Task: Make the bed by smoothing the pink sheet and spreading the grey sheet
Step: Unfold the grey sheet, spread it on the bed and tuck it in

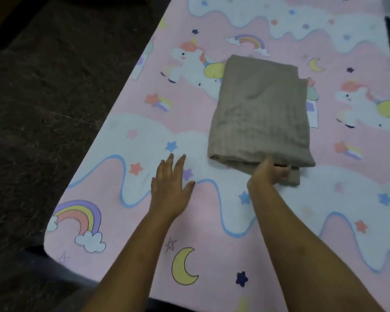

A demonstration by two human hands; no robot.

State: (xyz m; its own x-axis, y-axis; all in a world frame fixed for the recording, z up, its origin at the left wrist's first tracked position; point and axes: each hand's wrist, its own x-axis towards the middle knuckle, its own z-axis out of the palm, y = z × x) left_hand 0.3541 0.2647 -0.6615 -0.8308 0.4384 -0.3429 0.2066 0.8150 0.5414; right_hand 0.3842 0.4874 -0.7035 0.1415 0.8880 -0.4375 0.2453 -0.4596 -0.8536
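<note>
The pink sheet [212,221], printed with unicorns, rainbows and moons, lies flat over the bed as far as the view reaches. Hardly a wrinkle shows, so the smoothing part looks largely done. The grey sheet [259,113] is not yet spread: it sits as 1 folded rectangle on top of the pink sheet, about mid-bed, with its thick folded edge toward the person. That leaves the whole of the 2nd part to do — opening the bundle and drawing it out over the bed.

Both arms reach forward over the near end of the bed. The left hand [170,188] lies palm down on the pink sheet with its fingers straight and a little spread. It is just left of the folded bundle without touching it, and it holds nothing. The right hand [268,174] is at the near edge of the grey sheet, fingers tucked in among the layers and gripping the fabric there — by my judgement, taking hold to lift or open the top fold. A dark floor [43,97] runs along the bed's left side.
</note>
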